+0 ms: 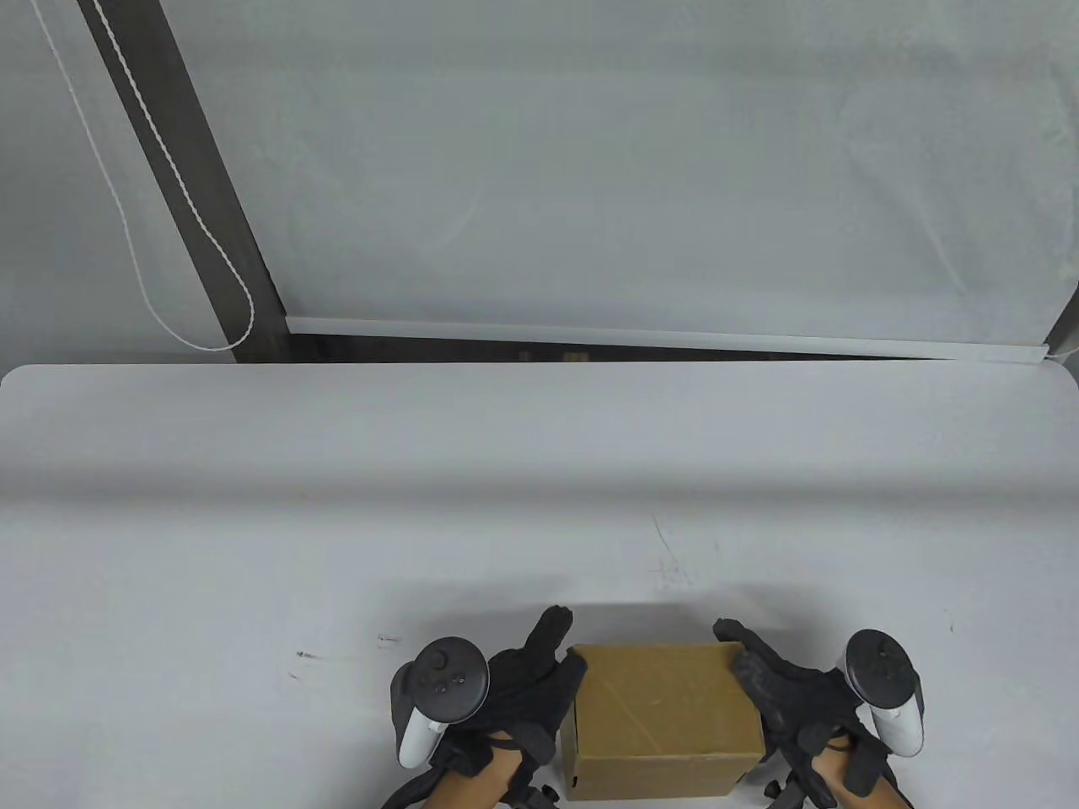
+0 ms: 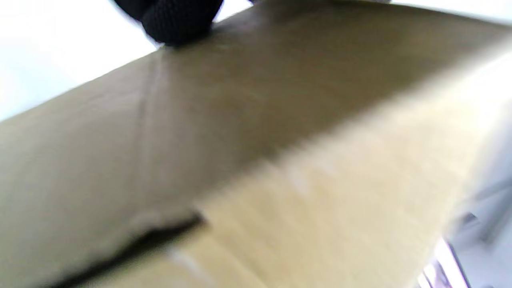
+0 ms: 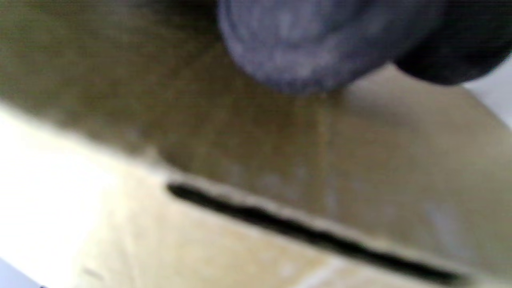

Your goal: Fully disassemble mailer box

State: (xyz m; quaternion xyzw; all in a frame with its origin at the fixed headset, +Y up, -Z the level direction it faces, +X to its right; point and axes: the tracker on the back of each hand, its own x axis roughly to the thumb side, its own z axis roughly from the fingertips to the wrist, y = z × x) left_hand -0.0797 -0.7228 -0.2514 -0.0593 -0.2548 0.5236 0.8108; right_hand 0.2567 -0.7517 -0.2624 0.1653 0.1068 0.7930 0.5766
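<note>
A closed brown cardboard mailer box (image 1: 662, 716) sits at the near edge of the white table (image 1: 337, 522). My left hand (image 1: 539, 674) presses flat against the box's left side, fingers pointing away from me. My right hand (image 1: 771, 674) presses against its right side the same way. The box is held between both palms. In the left wrist view the box (image 2: 240, 160) fills the frame, blurred, with a gloved fingertip (image 2: 176, 20) on its edge. In the right wrist view the box (image 3: 360, 180) shows a dark slot and a fingertip (image 3: 312, 44) rests on it.
The table stretches far beyond the box to its back edge (image 1: 539, 366). Behind it hangs a white blind (image 1: 657, 168) with a bead cord (image 1: 169, 168) at the left.
</note>
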